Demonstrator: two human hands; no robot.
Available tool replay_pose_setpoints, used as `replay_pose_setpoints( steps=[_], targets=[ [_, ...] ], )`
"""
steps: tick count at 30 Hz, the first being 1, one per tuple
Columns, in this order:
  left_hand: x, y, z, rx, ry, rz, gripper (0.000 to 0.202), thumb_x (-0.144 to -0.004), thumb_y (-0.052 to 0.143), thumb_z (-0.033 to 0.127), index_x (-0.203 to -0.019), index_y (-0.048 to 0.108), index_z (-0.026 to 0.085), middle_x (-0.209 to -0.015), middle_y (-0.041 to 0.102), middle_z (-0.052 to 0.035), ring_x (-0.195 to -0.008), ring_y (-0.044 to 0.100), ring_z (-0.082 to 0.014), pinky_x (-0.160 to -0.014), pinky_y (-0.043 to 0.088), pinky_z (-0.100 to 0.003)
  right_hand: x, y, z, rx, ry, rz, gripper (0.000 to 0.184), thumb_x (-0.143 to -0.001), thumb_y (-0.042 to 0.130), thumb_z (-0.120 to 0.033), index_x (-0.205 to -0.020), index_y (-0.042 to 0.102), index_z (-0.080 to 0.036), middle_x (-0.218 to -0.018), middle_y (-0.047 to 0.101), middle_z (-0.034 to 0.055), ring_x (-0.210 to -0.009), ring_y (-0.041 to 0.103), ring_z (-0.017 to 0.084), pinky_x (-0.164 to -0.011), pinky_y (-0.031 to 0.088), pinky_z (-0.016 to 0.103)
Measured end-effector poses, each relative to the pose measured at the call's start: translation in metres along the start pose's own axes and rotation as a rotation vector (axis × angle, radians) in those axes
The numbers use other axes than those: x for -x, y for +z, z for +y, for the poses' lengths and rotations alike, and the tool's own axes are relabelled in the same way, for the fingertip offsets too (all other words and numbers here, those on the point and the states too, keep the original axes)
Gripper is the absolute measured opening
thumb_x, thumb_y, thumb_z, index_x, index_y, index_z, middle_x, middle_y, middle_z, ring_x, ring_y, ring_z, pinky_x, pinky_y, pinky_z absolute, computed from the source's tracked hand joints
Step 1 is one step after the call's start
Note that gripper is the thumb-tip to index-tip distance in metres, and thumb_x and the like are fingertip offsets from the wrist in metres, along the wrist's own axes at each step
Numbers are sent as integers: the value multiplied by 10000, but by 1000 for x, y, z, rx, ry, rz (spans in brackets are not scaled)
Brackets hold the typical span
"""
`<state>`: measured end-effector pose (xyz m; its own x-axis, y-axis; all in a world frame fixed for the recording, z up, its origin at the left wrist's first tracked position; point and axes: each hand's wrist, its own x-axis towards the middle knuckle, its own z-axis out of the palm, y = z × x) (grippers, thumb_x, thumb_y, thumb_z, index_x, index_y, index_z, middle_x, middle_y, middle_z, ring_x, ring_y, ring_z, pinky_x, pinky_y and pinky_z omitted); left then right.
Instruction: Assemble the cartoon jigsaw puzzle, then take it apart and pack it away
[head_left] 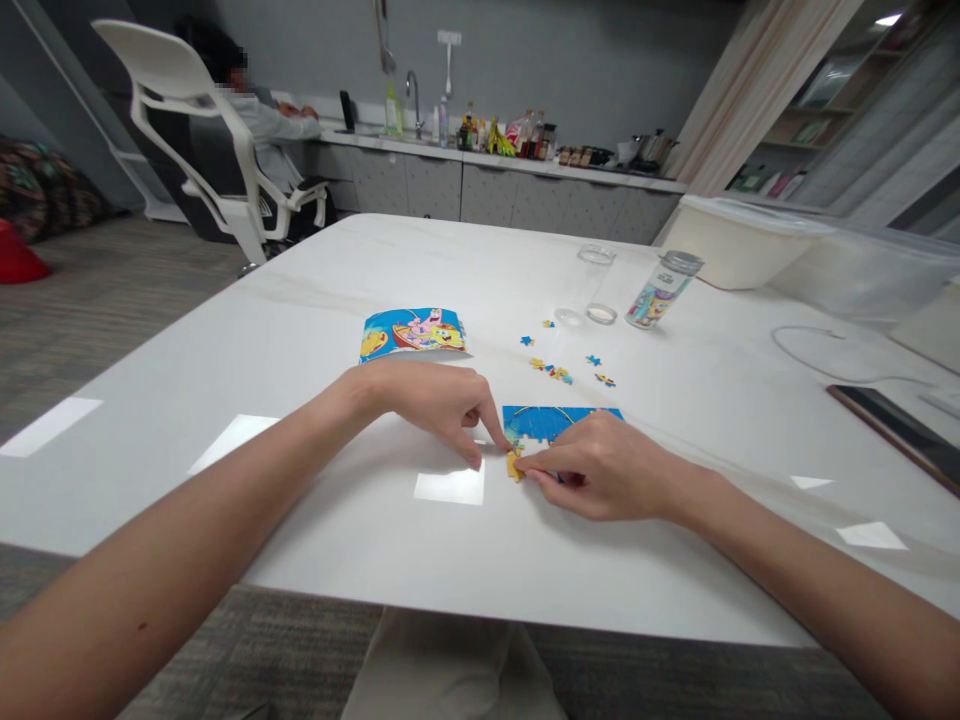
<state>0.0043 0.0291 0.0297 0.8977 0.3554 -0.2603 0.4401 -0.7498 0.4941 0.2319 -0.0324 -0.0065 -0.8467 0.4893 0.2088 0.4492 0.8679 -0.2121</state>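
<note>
Jigsaw work in hand: the right hand (598, 468) pinches a yellow jigsaw piece (514, 466) between its fingertips, at the near edge of a part-built blue puzzle section (556, 423); the left hand (427, 407) is curled, its index fingertip (501, 438) at the same spot, grip unclear; the section lies flat on the white table (337, 540), its far edge ragged; loose puzzle pieces (552, 369) are scattered beyond it; a printed SpongeBob picture card (414, 334) lies to the left; a clear cylinder (596, 285) and a printed tube (658, 293) stand further back.
</note>
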Motion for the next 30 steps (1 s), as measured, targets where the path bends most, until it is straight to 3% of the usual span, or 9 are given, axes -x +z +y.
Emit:
replay_pose_setpoints(
  steps=[8,15,18,23,27,30],
  targets=[
    [0,-1,2,8,-53,-7,347,-768,710,313,-1115,712,303,-547,313,77,-467,302,-79,-470,241,-218,-1,-7,2,88,18,83,300,-909,441,-235,-880,738,-200,-447,519,-33,-410,372,80,-472,225,247],
    [1,-2,5,30,-53,-11,375,-786,682,377,-1154,685,303,-504,287,84,-452,261,-88,-463,212,-236,-3,-12,17,155,344,277,338,-903,435,-297,-795,729,-170,-451,534,-24,-403,381,74,-496,292,236],
    [1,-2,3,2,-66,64,400,-813,640,420,-1184,664,272,-493,330,85,-450,296,-90,-484,243,-233,-5,-16,22,158,473,291,330,-892,444,-315,-811,729,-171,-472,561,-15,-426,425,84,-523,306,247],
    [-4,3,-2,-150,-144,203,421,-837,584,463,-1188,638,238,-525,494,54,-505,443,-114,-573,326,-236,-7,-25,27,213,633,180,306,-871,439,-301,-758,698,-184,-548,608,5,-479,449,101,-528,271,266],
    [-8,8,-1,-212,-185,200,362,-844,563,420,-1147,632,236,-568,574,35,-536,492,-125,-586,346,-239,-7,-27,28,261,735,-42,280,-813,449,-267,-604,616,-185,-592,620,27,-503,421,110,-503,227,275],
    [-11,11,-1,-206,-186,190,327,-871,513,405,-1127,617,229,-569,595,35,-518,500,-123,-574,352,-239,-7,-25,29,291,799,-124,315,-825,402,-277,-602,602,-179,-638,635,58,-520,432,123,-501,219,284]
  ],
)
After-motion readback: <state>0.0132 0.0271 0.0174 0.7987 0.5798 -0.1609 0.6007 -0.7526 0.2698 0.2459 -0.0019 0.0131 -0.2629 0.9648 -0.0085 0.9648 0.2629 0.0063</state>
